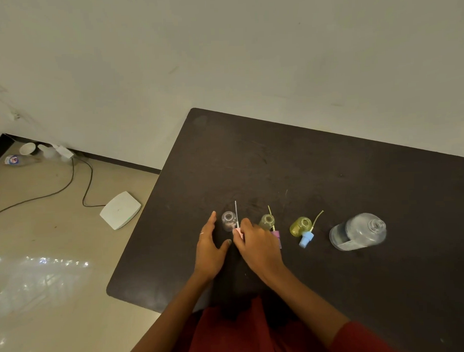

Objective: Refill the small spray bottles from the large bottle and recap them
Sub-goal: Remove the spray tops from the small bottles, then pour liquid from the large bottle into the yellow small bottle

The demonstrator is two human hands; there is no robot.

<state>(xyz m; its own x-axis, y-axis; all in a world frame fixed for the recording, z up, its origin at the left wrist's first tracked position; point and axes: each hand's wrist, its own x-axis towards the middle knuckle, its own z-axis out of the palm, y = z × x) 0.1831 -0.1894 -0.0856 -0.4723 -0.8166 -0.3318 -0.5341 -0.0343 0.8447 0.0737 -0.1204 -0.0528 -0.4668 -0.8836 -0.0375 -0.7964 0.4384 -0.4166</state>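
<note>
Fingers [240, 229] of right hand [257, 250] pinching pink spray cap [238, 231], dip tube pointing up-frame, just right of clear small bottle [229, 220]; left hand [208, 251] hovering open, lower left.

Dark table [303, 152] with small bottles [301, 226], large bottle [359, 232].

Red short sleeves [357, 337]; ring [201, 233] on left hand [210, 251].
</note>
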